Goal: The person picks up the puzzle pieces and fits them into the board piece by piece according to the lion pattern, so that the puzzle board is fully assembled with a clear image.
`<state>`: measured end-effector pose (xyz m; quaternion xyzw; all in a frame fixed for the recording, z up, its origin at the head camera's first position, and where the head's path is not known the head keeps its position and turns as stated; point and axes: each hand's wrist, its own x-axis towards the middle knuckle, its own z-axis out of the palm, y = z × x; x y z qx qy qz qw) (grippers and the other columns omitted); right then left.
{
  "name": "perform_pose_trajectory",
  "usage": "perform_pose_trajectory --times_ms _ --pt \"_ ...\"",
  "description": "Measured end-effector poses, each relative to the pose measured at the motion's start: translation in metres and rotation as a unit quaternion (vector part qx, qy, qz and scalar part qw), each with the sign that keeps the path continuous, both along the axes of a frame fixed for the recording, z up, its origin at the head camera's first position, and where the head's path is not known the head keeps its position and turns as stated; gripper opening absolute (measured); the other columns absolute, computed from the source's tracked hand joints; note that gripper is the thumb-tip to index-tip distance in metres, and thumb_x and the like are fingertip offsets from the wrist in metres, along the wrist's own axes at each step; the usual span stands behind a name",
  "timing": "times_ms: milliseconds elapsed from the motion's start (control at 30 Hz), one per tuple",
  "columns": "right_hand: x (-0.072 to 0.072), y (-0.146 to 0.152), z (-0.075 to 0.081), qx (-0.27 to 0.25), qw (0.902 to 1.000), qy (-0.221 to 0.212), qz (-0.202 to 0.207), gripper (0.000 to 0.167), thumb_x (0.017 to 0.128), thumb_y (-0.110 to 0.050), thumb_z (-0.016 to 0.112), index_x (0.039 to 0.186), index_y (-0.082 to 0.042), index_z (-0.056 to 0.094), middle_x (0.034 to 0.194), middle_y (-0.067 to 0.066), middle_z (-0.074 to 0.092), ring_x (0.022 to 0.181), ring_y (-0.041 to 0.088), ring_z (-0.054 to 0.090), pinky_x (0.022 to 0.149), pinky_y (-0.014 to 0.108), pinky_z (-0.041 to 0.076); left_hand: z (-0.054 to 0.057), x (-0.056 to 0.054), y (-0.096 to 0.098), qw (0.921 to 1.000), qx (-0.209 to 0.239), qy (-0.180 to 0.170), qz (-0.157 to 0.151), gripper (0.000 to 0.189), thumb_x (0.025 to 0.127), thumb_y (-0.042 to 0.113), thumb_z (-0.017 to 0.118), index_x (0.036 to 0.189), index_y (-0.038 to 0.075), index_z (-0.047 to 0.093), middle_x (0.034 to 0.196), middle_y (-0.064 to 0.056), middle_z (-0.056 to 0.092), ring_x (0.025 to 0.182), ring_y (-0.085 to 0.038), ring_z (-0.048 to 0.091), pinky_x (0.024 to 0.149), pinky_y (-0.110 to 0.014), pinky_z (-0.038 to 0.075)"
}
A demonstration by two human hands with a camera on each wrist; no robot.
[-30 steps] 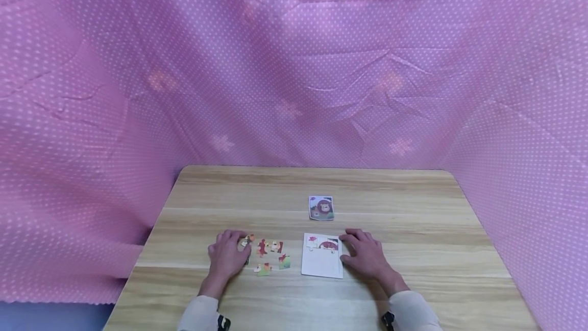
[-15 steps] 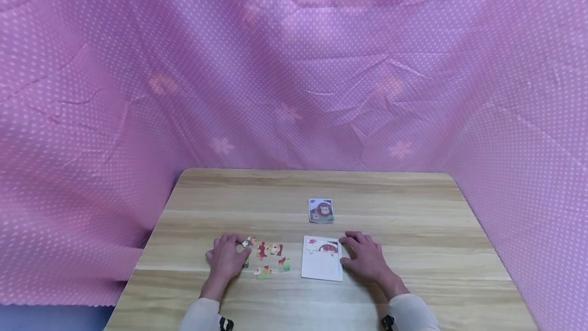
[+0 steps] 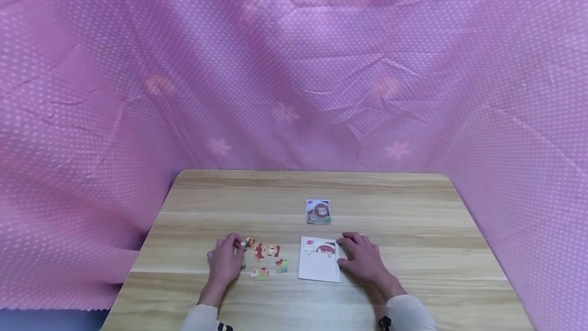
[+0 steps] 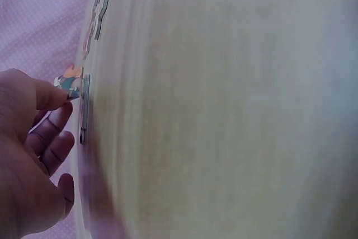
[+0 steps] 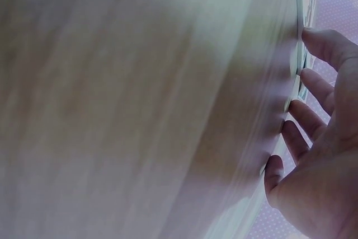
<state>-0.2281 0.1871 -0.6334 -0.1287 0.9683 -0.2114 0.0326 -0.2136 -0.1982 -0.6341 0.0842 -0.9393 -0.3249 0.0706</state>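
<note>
The patterned jigsaw piece (image 3: 248,242) is located at the far left of the loose group, left of the puzzle board (image 3: 318,268). It is pinched at one corner by the left hand (image 3: 224,262) and tilted up from the wooden table (image 3: 413,218); the opposing fingertip is hidden behind it. The piece is judged light, thin and fairly stiff, with knobs liable to bend; it is best taken by its edges, clear of the knobs. The right hand (image 3: 365,259) is spread, with thumb and fingertips at the board's right edge.

Counted: one board, with two fitted pieces (image 3: 325,249) along its far side; one lion card (image 3: 318,212), beyond the board; one pinched piece; and apparently five other loose pieces (image 3: 260,251), one of them being partly hidden by the left hand.
</note>
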Motion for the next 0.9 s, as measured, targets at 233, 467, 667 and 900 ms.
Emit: perform_pose_trajectory --times_ms 233,467,667,900 --pt "0.001 0.000 0.002 -0.002 1.0000 -0.005 -0.001 0.052 0.078 -0.041 0.075 0.127 -0.028 0.061 0.143 0.003 0.048 0.129 0.030 0.042 0.099 0.058 0.033 0.002 -0.001 0.009 0.9984 0.048 0.024 -0.017 0.015 0.088 0.016 0.065 0.103 0.016 0.062 0.087 0.004 0.066 0.092 -0.019 0.054 0.087 -0.044 0.032" --pt "0.002 0.000 0.001 -0.004 0.9998 -0.016 -0.008 0.051 0.079 -0.043 0.074 0.126 -0.031 0.061 0.143 0.001 0.047 0.130 0.029 0.041 0.100 0.056 0.033 0.009 0.001 0.029 0.9958 0.081 0.013 -0.039 0.013 0.089 0.018 0.065 0.102 0.019 0.062 0.088 0.006 0.065 0.087 -0.015 0.052 0.089 -0.040 0.032" --pt "0.000 -0.002 -0.001 0.000 0.9999 -0.013 -0.008 0.050 0.080 -0.042 0.074 0.126 -0.031 0.061 0.143 0.001 0.048 0.129 0.029 0.042 0.099 0.056 0.033 0.008 0.000 0.048 0.9942 0.092 0.012 -0.054 0.012 0.087 0.020 0.067 0.097 0.025 0.062 0.085 0.011 0.061 0.083 -0.011 0.051 0.087 -0.037 0.032" --pt "-0.003 -0.001 0.001 -0.004 0.9999 -0.009 -0.007 0.050 0.080 -0.042 0.074 0.127 -0.030 0.061 0.143 0.001 0.048 0.129 0.029 0.042 0.098 0.056 0.033 0.006 -0.001 0.067 0.9921 0.087 0.030 -0.085 0.013 0.086 0.019 0.069 0.095 0.027 0.063 0.082 0.016 0.060 0.081 -0.008 0.050 0.082 -0.034 0.030"
